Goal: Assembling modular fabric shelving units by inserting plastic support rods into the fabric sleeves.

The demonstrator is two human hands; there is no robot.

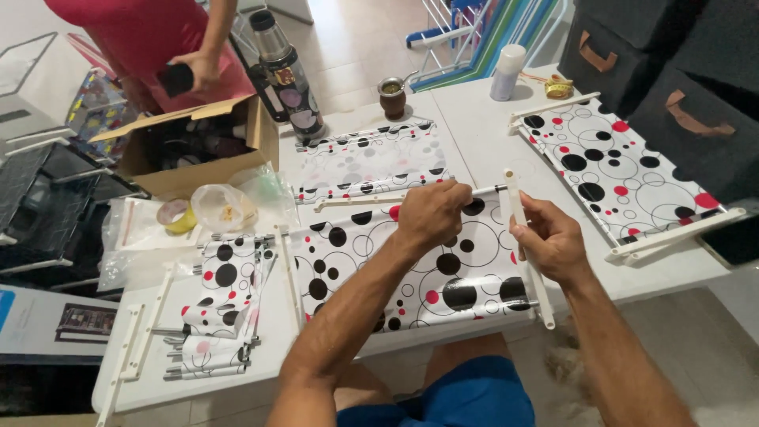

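Your left hand point(431, 215) rests knuckles-up on the spotted fabric panel point(411, 269) spread in front of you on the white table point(474, 126), fingers curled together and pinching at the thin metal rod point(486, 190) that runs along the panel's far edge. Your right hand point(549, 237) is clamped around a white plastic rail point(515, 198), holding it nearly upright at the panel's right end, where the rod's tip meets it. The rail's lower end reaches down past your wrist to the table's near edge.

To the right lies a second spotted panel point(617, 170) already framed by white rails, set at a slant. Beyond your hands a third panel point(371, 162) lies flat, with a thermos point(288, 75) and a gourd cup point(392, 96) behind it. On the left are folded panels with rods point(225, 304), a loose white rail point(130, 344), a clear bag holding a roll of tape point(178, 215), and an open cardboard box point(198, 150). Another person in red point(150, 35) stands at the box, holding a dark object.
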